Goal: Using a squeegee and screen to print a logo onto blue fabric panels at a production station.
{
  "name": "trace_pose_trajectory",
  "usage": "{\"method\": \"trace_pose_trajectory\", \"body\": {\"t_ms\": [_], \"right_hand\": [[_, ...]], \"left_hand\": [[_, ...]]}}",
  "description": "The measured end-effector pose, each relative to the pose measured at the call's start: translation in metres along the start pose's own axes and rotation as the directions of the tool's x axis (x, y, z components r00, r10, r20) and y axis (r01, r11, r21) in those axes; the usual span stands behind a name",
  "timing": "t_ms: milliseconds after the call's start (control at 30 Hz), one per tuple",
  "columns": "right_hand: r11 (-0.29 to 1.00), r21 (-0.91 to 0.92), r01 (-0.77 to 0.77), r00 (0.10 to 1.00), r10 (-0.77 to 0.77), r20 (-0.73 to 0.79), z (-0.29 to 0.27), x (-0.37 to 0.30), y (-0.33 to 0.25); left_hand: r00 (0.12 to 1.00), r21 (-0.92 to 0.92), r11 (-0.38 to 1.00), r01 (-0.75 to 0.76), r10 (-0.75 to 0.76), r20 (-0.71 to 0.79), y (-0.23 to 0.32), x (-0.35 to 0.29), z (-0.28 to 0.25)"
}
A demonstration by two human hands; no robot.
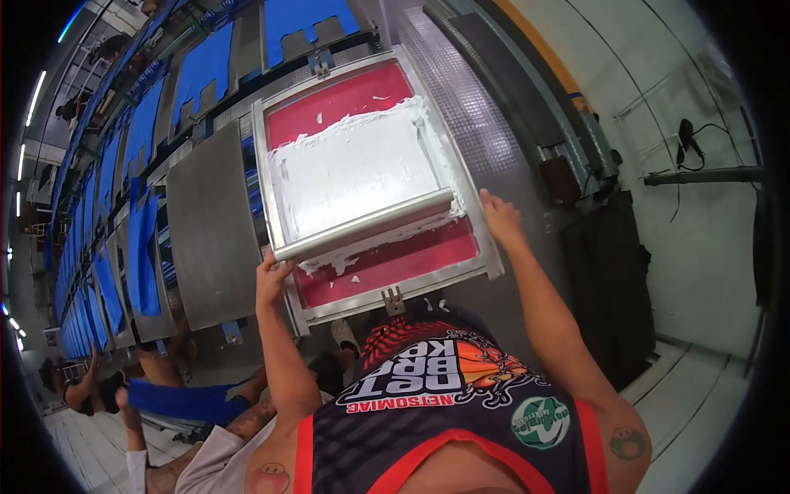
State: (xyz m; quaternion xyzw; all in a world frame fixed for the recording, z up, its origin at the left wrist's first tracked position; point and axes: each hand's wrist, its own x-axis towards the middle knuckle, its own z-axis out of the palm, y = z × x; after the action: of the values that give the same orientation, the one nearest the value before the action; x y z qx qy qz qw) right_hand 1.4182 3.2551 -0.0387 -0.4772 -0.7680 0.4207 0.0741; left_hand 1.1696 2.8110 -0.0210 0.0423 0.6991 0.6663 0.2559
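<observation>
Screen [428,249] flanked by outstretched arms [539,292].
Left hand [272,280] at silver bar's [364,226] end, right hand [503,221] at frame's [450,144] edge; fingers' grip unclear.

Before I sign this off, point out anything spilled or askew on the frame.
Small white blobs sit on the red margins at both ends of the frame, detached from the main white paste: they look like stray splatter.

White and red lettering [424,372] across dark jersey [362,449]; round green badge [541,422] on it also lettered
</observation>
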Motion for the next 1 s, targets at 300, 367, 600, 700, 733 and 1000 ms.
{"method": "trace_pose_trajectory", "body": {"t_ms": [300, 367, 600, 700, 733, 1000], "right_hand": [[0.921, 0.324, -0.214, 0.977, 0.202, 0.071, -0.060, -0.024, -0.005], [0.877, 0.441, -0.191, 0.978, 0.206, 0.014, -0.102, -0.001, 0.032], [0.855, 0.496, -0.153, 0.956, 0.256, -0.146, -0.274, 0.082, 0.110], [0.858, 0.509, -0.067, 0.977, 0.160, -0.141, -0.334, 0.110, 0.131], [0.880, 0.469, -0.067, 0.966, 0.176, -0.191, -0.349, 0.122, 0.133], [0.866, 0.498, 0.043, 0.954, 0.112, -0.276, -0.315, 0.155, 0.216]], "left_hand": [[0.999, 0.015, 1.000, 0.006, -0.006, -0.032, 0.077, -0.031, 0.082], [1.000, 0.073, 0.997, -0.026, 0.027, -0.013, 0.088, -0.031, 0.130], [0.992, 0.193, 0.976, -0.106, 0.089, 0.091, 0.058, 0.000, 0.359], [0.983, 0.263, 0.955, -0.134, 0.095, 0.157, 0.053, 0.020, 0.430], [0.969, 0.252, 0.957, -0.144, 0.085, 0.230, 0.069, 0.022, 0.449], [0.899, 0.221, 0.875, -0.430, 0.392, 0.195, 0.008, 0.032, 0.459]]}}
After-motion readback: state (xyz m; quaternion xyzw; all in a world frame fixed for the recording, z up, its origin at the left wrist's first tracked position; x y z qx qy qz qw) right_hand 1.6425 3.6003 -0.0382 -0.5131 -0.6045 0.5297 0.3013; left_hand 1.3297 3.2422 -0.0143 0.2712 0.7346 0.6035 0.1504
